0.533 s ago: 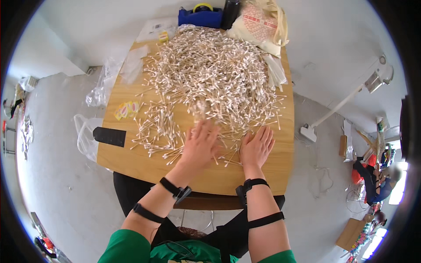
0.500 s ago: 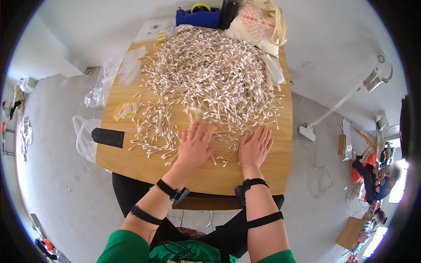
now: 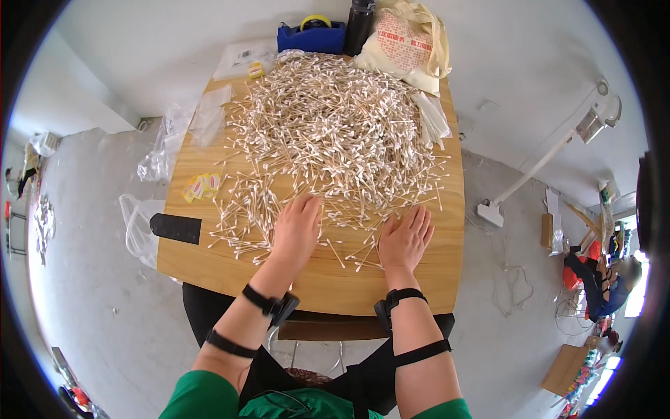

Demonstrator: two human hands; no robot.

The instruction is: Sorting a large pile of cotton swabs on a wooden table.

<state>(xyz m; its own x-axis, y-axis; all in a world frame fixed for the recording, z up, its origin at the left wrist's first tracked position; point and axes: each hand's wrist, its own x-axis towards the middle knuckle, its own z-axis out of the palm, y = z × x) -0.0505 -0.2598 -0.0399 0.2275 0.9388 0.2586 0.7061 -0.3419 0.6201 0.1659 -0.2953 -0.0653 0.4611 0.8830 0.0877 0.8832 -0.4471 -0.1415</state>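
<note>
A large heap of cotton swabs (image 3: 335, 133) covers most of a wooden table (image 3: 321, 283). My left hand (image 3: 296, 234) lies flat, fingers together, on the near edge of the swabs. My right hand (image 3: 405, 237) rests palm down with fingers spread at the heap's near right edge. Neither hand holds anything. A few loose swabs (image 3: 349, 255) lie between the hands. Both wrists wear black bands.
A black flat object (image 3: 176, 228) lies at the table's left edge, yellow packets (image 3: 200, 187) beside it. Clear plastic bags (image 3: 209, 119) sit at far left. A blue box (image 3: 310, 36), a dark bottle (image 3: 359, 24) and a cream cloth bag (image 3: 408, 45) stand at the far end.
My left hand has slid back toward me and slightly left over the swabs. My right hand has stayed almost in place.
</note>
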